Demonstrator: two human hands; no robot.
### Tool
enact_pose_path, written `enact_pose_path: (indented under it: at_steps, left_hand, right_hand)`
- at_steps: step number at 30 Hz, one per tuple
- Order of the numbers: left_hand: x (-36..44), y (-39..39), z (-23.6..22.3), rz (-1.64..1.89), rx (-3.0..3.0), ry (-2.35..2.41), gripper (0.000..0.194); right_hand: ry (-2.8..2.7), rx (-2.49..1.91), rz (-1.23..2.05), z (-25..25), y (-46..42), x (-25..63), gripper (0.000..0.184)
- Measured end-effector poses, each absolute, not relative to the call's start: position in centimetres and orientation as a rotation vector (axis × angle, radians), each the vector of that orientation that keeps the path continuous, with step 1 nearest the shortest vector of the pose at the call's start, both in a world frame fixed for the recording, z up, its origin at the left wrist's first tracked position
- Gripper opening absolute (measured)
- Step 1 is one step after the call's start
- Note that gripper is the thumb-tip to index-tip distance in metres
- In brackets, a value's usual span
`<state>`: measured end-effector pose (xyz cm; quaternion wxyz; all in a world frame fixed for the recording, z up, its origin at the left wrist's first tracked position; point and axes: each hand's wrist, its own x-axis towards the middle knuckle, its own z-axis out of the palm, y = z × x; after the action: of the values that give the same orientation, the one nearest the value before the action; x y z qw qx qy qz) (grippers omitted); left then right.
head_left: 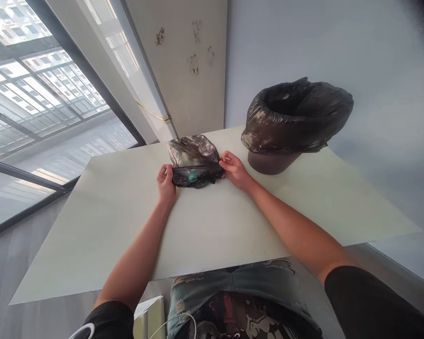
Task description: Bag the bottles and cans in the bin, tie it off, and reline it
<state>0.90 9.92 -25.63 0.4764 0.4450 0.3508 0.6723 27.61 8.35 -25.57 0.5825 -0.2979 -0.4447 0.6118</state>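
Note:
A filled black plastic bag (195,160) rests on the white table in front of me. Through its thin film something teal shows near the lower edge; the other contents are hard to make out. My left hand (167,183) is closed on the bag's left edge. At the opposite side, my right hand (233,169) pinches the bag's right edge between thumb and fingers. The near rim of the bag is stretched between both hands.
Right of the bag stands a dark brown bin (272,162), lined with a black bag (297,122) folded over its rim. The white table (212,230) meets walls at the back and right. A glass window (38,94) is on the left, and a white cable (176,318) hangs below the table.

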Motion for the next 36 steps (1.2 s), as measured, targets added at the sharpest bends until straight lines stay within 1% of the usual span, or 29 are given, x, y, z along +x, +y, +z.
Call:
enact_pose_path:
  at_steps: [5, 7, 9, 10, 11, 13, 14, 17, 18, 19, 23, 27, 31, 36]
  left_hand:
    - [0.7, 10.2, -25.9, 1.678, 1.079, 0.874, 0.050]
    - [0.7, 10.1, -26.1, 1.618, 1.175, 0.865, 0.054]
    - [0.8, 10.0, -26.2, 1.561, 1.292, 0.901, 0.066]
    - [0.8, 9.9, -26.3, 1.552, 1.333, 0.934, 0.065]
    - [0.8, 9.9, -26.3, 1.554, 1.356, 0.969, 0.059]
    - [0.8, 9.9, -26.4, 1.565, 1.366, 1.021, 0.042]
    - [0.7, 9.9, -26.5, 1.570, 1.370, 1.036, 0.043]
    - [0.6, 10.1, -26.6, 1.598, 1.401, 1.055, 0.052]
    - [0.6, 10.1, -26.6, 1.617, 1.399, 1.057, 0.053]
    - [0.5, 10.2, -26.7, 1.642, 1.390, 1.063, 0.053]
    - [0.4, 10.4, -26.8, 1.755, 1.386, 1.163, 0.056]
    - [0.4, 10.6, -26.7, 1.812, 1.318, 1.181, 0.057]
    - [0.7, 10.4, -26.5, 1.782, 1.216, 1.141, 0.058]
    - [0.9, 9.7, -26.2, 1.648, 1.146, 0.970, 0.055]
  right_hand:
    - [-1.016, -0.673, 1.507, -25.5, 8.2, 27.9, 0.051]
    - [-1.091, -0.677, 1.527, -25.5, 8.2, 27.9, 0.056]
    - [-1.180, -0.664, 1.517, -25.6, 8.2, 27.8, 0.066]
    - [-1.214, -0.655, 1.488, -25.7, 8.2, 27.8, 0.070]
    - [-1.233, -0.651, 1.452, -25.9, 8.3, 27.8, 0.071]
    - [-1.223, -0.669, 1.387, -26.3, 8.6, 27.8, 0.065]
    - [-1.210, -0.690, 1.358, -26.5, 8.7, 27.9, 0.058]
    - [-1.202, -0.786, 1.251, -27.1, 9.2, 28.0, 0.034]
    - [-1.206, -0.817, 1.199, -27.2, 9.3, 28.1, 0.029]
    - [-1.205, -0.841, 1.147, -27.3, 9.4, 28.1, 0.029]
    - [-1.157, -0.855, 1.045, -27.3, 9.5, 28.1, 0.038]
    - [-1.054, -0.833, 1.165, -27.0, 9.4, 27.9, 0.046]
    - [-0.972, -0.847, 1.239, -26.2, 9.0, 27.9, 0.058]
    - [-1.046, -0.843, 1.270, -25.6, 8.5, 28.2, 0.061]
